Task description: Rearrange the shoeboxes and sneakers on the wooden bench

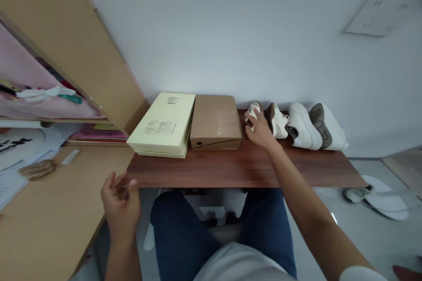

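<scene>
My right hand (260, 129) reaches across the dark wooden bench (237, 169) and closes its fingers on a white and brown sneaker (253, 112), the leftmost of four shoes. Its mate (277, 121) stands just to the right, touching nothing of my hand. My left hand (120, 199) hovers near the bench's front left corner, fingers loosely curled and apart, holding nothing. A brown shoe box (216, 122) lies left of the grasped sneaker, and a pale yellow shoe box (165, 124) lies beside that.
Two chunky white sneakers (314, 127) stand at the bench's right end against the white wall. A light wooden desk (49, 210) with papers and a shelf sits to the left. A white appliance (379, 193) rests on the floor at right.
</scene>
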`<state>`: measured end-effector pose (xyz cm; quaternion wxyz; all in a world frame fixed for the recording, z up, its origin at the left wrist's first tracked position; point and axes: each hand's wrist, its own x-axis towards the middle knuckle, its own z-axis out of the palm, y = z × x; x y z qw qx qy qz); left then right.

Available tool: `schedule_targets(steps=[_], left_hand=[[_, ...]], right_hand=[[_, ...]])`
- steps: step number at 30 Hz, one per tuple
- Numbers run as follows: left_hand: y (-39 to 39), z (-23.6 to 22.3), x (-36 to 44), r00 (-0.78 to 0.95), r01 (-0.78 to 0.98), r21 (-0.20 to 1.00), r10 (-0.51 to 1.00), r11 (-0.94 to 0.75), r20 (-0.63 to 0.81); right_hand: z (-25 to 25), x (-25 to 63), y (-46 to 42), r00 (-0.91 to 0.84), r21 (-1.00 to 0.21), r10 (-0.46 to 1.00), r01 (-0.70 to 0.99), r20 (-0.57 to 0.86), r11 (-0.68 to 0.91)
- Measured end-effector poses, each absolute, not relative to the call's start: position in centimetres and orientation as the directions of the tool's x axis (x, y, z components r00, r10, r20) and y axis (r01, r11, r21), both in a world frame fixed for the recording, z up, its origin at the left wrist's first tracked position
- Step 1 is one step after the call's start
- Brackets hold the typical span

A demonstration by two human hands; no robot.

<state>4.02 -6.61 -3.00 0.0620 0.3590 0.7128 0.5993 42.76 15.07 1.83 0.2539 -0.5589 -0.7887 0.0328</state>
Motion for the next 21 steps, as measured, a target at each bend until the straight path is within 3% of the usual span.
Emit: schedule_targets(steps=[2, 5, 8, 15, 18, 21], left_hand=[[-3.7, -1.6, 3.7, -0.743, 0.440, 0.897, 0.575, 0.037, 0.341], [-0.3, 0.9, 3.6, -0.773, 0.426, 0.904, 0.535, 0.039, 0.341], [0.1, 2.2, 4.5, -0.763, 0.444, 0.896, 0.519, -0.013, 0.385], [-4.5, -0.3, 6.0, -0.740, 0.431, 0.902, 0.568, -0.011, 0.361], [-5.8, -1.2, 6.1, -0.774, 0.386, 0.922, 0.540, -0.014, 0.332], [-6.6, -1.7, 5.9, -0.767, 0.373, 0.927, 0.553, -0.026, 0.325]], right_hand=[[3.3, 39.0, 13.8, -0.344, -0.310, 0.844, 0.818, 0.411, 0.484], [3.9, 33.8, 12.4, -0.494, -0.232, 0.825, 0.799, 0.274, 0.555], [3.5, 31.7, 11.6, -0.482, -0.212, 0.864, 0.838, 0.144, 0.503], [2.6, 34.2, 11.2, -0.413, -0.134, 0.906, 0.896, 0.090, 0.422], [3.0, 35.1, 12.0, -0.415, -0.137, 0.904, 0.894, 0.101, 0.426], [4.1, 35.6, 11.9, -0.420, -0.239, 0.878, 0.850, 0.231, 0.470]])
